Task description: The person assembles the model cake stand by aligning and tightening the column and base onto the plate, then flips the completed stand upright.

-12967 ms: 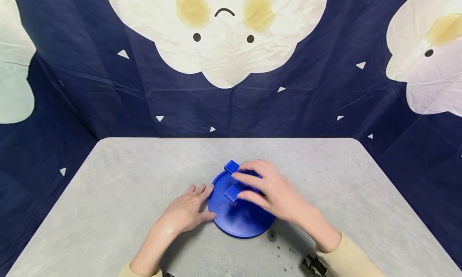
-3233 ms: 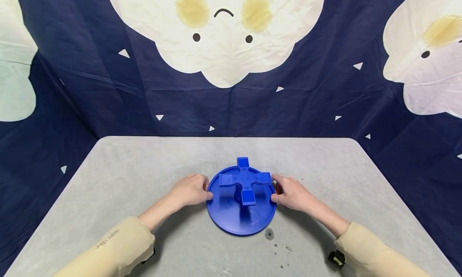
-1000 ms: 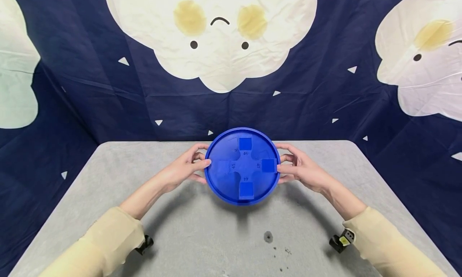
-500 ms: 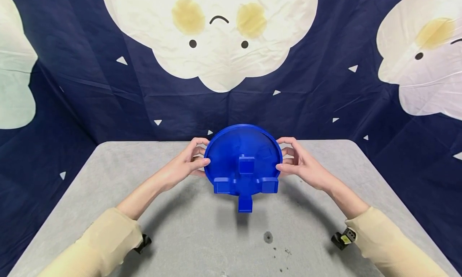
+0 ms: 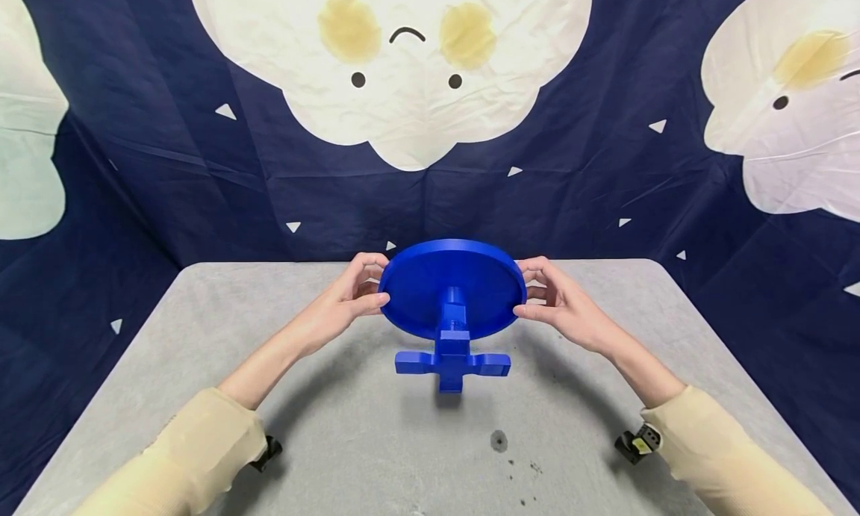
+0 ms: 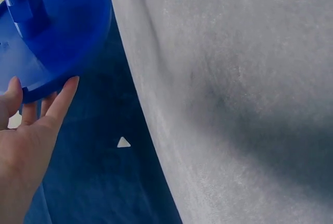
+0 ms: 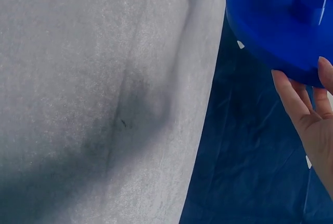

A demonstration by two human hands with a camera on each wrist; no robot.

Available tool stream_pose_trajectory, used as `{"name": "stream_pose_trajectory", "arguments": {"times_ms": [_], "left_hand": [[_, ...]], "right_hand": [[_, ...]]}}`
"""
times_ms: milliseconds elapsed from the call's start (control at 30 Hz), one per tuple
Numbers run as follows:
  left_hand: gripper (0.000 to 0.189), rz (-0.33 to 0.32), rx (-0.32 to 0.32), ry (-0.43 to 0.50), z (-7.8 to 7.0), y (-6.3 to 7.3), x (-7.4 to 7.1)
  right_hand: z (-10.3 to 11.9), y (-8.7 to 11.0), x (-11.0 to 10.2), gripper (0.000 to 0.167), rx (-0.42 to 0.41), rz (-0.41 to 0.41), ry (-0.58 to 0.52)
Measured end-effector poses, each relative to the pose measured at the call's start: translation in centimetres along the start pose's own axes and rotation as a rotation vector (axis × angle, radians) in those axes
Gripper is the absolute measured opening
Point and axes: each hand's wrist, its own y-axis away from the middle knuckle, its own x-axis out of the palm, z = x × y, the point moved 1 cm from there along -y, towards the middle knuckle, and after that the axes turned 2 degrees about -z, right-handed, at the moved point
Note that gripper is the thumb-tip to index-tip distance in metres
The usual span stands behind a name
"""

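Note:
A blue round plate (image 5: 410, 288) with a raised rim is up off the table, tipped so its inner face looks toward me. From its middle a post runs to a blue cross-shaped piece (image 5: 452, 364), which sits lower and nearer to me. My left hand (image 5: 332, 307) pinches the rim at the left side, thumb on the near face and fingers behind. Opposite it, my right hand (image 5: 578, 316) holds the right side of the rim the same way. Both wrist views show the thumb and fingertips on the plate's edge; the plate's back is hidden.
The grey table (image 5: 376, 441) lies beneath, with a dark round stain (image 5: 499, 441) and small specks. A navy cloth (image 5: 222, 195) printed with clouds hangs behind and at both sides. Black devices (image 5: 267, 454) sit under the sleeve cuffs.
Both hands have lifted the plate from the table. Its cross-shaped piece, earlier facing up at me, has swung down toward the table as the plate tilted. Earlier, my right hand was over the cross.

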Motion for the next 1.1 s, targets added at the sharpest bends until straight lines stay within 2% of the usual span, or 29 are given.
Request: {"name": "stream_pose_trajectory", "arguments": {"times_ms": [200, 467, 700, 933, 1100], "left_hand": [[0.036, 0.004, 0.044, -0.023, 0.1, -0.1, 0.1], [0.03, 0.046, 0.108, 0.015, 0.4, -0.2, 0.3], [0.025, 0.061, 0.209, 0.01, 0.8, -0.3, 0.6], [0.028, 0.085, 0.204, 0.03, 1.2, -0.1, 0.7], [0.027, 0.084, 0.178, -0.019, 1.2, 0.0, 0.8]], "right_hand": [[0.0, -0.1, 0.0, 0.043, -0.054, -0.01, 0.004], [-0.5, -0.1, 0.0, 0.036, -0.109, -0.028, -0.029], [-0.9, -0.2, 0.3, 0.031, -0.129, -0.039, -0.103], [-1.2, -0.1, 0.4, 0.027, -0.165, -0.022, -0.147], [-1.5, 0.1, 0.5, 0.023, -0.145, -0.027, -0.148]]}}
